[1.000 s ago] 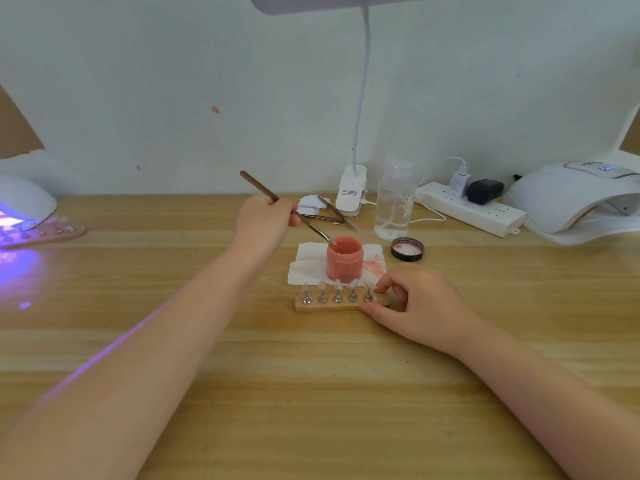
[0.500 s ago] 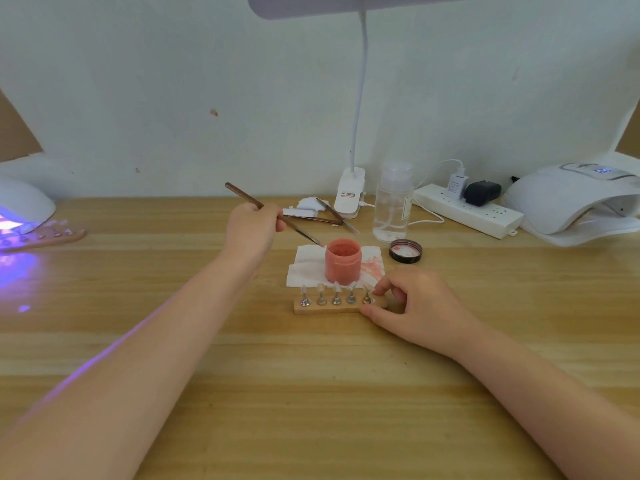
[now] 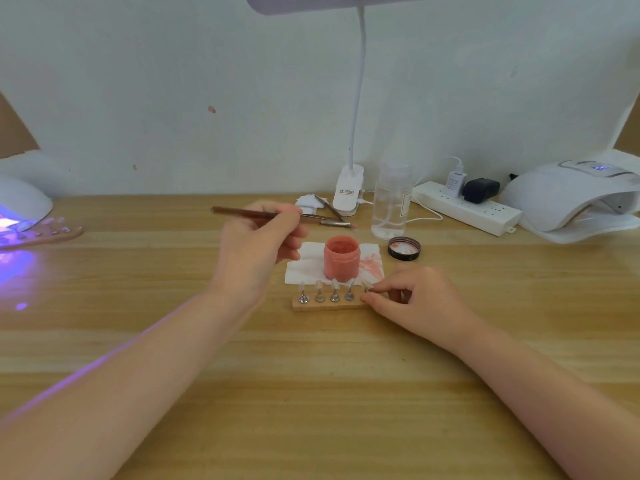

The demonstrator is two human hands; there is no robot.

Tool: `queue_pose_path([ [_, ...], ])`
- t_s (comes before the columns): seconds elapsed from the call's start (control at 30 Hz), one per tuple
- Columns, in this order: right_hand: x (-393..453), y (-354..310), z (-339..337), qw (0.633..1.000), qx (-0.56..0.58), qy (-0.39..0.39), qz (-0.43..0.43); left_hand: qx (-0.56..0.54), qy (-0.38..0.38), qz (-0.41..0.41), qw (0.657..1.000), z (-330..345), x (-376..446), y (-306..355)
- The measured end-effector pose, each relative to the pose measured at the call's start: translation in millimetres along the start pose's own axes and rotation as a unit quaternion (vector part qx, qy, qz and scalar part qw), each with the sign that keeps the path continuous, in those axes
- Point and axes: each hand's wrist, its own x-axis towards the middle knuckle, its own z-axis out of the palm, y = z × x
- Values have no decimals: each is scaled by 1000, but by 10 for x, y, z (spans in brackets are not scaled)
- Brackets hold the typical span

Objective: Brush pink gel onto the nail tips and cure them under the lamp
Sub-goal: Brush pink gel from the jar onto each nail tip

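A: Nearest us, the pale wooden tabletop [image 3: 329,393], both bare forearms reaching in. The right hand [image 3: 412,303] sits at the right end of the small wooden block [image 3: 329,304], thumb and forefinger curled in and pinching the fifth of the five clear nail tips on metal stands [image 3: 334,292].

B: And the block's long axis runs left to right, tips upright in a row. Right behind it, touching or nearly so, I can't tell, the open pink gel jar [image 3: 341,258] stands on a white tissue smeared with pink [image 3: 370,261].

A: The left hand [image 3: 258,251] hovers just left of the jar, fingers curled round a thin brown-handled brush [image 3: 249,213]. The brush lies almost level, handle pointing left, bristle end pointing right, above and behind the jar.

B: The hand hides the tissue's left edge. The jar's black lid [image 3: 404,248] lies upturned to the right.

A: Further back: metal tweezers [image 3: 329,206], a clear plastic bottle [image 3: 392,202], the white clip-on desk lamp [image 3: 349,188], a white power strip [image 3: 465,207].

B: Far right, a white curing lamp [image 3: 568,195]. Far left, another white curing lamp glowing violet [image 3: 20,206], with a second holder strip [image 3: 45,233] at its mouth.
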Motion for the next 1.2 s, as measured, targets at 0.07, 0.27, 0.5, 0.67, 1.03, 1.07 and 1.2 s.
queue_pose_path([
  [0.07, 1, 4, 3, 1000, 0, 1, -9, -21, -15, -6, 1000, -32, -69, -56],
  [0.27, 13, 19, 28, 998, -34, 20, -51, -9, -35, 32, 999, -100, -189, -112],
  [0.5, -11, -44, 33, 991, -79, 45, -95, 78, -30, 74, 994, -62, -320, -98],
  [0.67, -56, -141, 43, 981, -126, 86, -123, 98, -40, 112, 988, -14, -430, -50],
  [1.03, -22, -96, 71, 984, 74, 161, 37, 180, -110, 183, 960, -5, -544, -193],
  [1.07, -17, -94, 73, 982, 81, 163, 40, 188, -111, 189, 957, -7, -546, -200],
  [1.2, 2, -93, 84, 978, 99, 178, 34, 212, -124, 220, 944, 4, -566, -209],
])
